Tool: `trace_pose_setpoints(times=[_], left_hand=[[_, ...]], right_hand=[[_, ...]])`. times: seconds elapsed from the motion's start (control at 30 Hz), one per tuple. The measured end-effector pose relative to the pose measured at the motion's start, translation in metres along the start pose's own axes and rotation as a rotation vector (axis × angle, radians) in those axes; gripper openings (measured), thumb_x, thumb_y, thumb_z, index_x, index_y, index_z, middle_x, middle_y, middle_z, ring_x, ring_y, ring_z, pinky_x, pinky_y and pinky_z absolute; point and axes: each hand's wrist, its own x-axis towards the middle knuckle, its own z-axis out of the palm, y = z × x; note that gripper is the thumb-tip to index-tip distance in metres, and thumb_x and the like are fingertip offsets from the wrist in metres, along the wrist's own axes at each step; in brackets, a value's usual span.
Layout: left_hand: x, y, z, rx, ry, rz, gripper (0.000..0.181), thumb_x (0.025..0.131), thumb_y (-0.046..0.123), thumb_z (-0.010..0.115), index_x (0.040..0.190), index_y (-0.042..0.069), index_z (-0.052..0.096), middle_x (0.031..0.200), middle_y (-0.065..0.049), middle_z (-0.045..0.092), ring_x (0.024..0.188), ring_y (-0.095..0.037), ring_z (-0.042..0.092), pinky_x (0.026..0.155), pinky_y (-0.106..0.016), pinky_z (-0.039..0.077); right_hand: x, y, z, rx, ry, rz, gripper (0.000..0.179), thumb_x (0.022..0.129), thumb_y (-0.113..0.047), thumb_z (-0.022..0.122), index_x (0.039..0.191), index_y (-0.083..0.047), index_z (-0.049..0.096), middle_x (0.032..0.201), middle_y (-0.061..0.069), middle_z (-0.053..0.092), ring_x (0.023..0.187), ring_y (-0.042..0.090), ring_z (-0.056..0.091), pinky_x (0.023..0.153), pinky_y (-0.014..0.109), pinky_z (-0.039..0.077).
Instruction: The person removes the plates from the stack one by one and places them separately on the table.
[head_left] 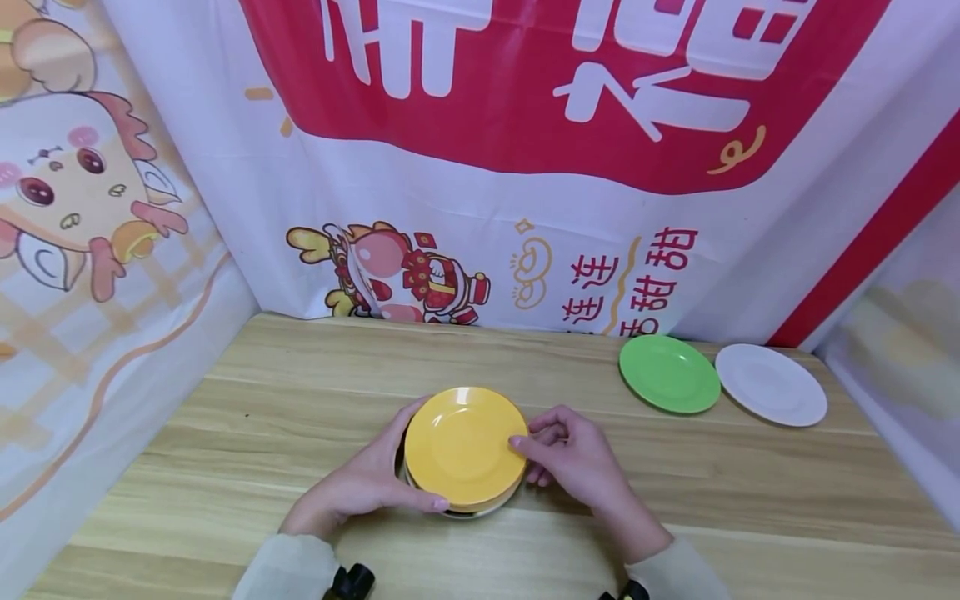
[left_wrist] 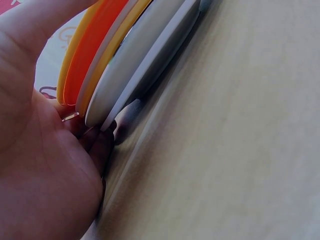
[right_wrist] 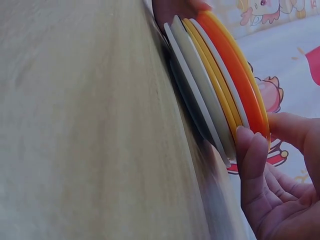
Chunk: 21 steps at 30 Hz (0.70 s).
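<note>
A stack of plates rests on the table in front of me, with a yellow plate on top. Side on, its edges run yellow-orange, white, yellow and greyish white down to the lowest plate. My left hand holds the stack from the left, thumb along the near edge and fingers round the far side. On the right, my right hand pinches the rim of the top yellow plate, thumb on its upper face and fingertips against the edges below. How many plates that pinch takes in is unclear.
A green plate and a white plate lie side by side at the table's back right. Printed cloth hangs behind the wooden table and along both sides.
</note>
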Motion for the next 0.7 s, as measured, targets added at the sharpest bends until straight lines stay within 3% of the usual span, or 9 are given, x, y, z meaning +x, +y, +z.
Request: trace_pose_setpoints(times=[0.7], left_hand=[[0.0009,-0.0035,-0.0036,0.008,-0.007,0.043,0.126,0.070,0.026,0.104,0.168,0.033,0.026,0.175,0.000,0.031,0.164,-0.028,0.021,0.133,-0.068,0.004]], right_hand=[[-0.0016,-0.0018,0.0023,-0.017,-0.026,0.002,0.023,0.098,-0.013,0.077,0.113,0.000,0.065,0.086,0.012,0.069,0.062,0.020,0.070,0.057,0.032,0.062]])
